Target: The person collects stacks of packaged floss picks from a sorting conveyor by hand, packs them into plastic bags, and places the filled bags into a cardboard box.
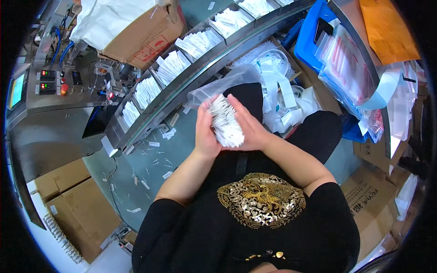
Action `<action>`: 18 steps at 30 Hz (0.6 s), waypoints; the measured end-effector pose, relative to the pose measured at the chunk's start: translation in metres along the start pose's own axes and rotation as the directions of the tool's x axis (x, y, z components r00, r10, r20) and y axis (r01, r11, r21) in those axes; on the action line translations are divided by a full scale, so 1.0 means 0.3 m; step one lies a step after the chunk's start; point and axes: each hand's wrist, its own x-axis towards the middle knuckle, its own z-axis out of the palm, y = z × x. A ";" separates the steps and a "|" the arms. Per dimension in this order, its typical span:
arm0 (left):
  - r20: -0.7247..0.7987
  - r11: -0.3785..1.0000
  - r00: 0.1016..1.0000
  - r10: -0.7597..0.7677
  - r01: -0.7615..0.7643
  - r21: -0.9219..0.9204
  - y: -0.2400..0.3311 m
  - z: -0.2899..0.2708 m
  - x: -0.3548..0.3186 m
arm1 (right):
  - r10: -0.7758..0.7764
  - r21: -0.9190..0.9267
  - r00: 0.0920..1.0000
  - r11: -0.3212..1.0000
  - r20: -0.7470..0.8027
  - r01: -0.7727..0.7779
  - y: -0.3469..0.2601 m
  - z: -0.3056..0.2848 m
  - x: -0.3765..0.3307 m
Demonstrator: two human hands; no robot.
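I see the stack of small white packets (226, 122) just above the middle of the frame, pressed between my two palms. Its long axis runs from upper left down to lower right, the top end fanned out near the mouth of a clear plastic bag (223, 84) that sits right above and behind it, touching or nearly so. My left hand (205, 129) is curled along the stack's left side, thumb and fingers wrapped onto it. My right hand (248, 127) lies flatter against the right side, fingers stretched up toward the bag. Both hands are equally close; the bag opening lies up and slightly left of them.

Further out, the conveyor (182, 77) with its compartments of white packets curves across the upper frame, and a blue bin (309, 38) sits at upper right.

I cannot see the underside of the stack or how many packets it holds, and whether a finger pinches the bag's rim is hard to tell.
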 end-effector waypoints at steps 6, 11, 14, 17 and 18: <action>0.260 0.993 0.965 -0.042 0.013 0.113 -0.028 -0.057 -0.036 | 0.082 0.033 0.994 0.996 0.078 -0.085 0.001 -0.015 -0.039; 0.082 0.930 0.994 -0.071 0.037 0.364 -0.063 -0.077 -0.046 | 0.174 -0.054 0.979 0.984 0.110 -0.169 -0.001 -0.031 -0.048; 0.137 0.967 0.991 0.001 -0.036 0.253 -0.036 -0.047 -0.031 | 0.088 -0.046 0.994 0.995 0.062 -0.085 -0.004 -0.022 -0.027; 0.068 0.986 0.997 -0.041 0.029 0.167 -0.038 -0.074 0.021 | 0.410 0.120 0.907 0.900 0.092 -0.419 -0.007 -0.015 -0.050; -0.072 0.963 0.994 -0.086 0.102 0.250 -0.036 -0.074 0.040 | 0.404 0.120 0.910 0.903 0.094 -0.413 0.002 -0.022 -0.039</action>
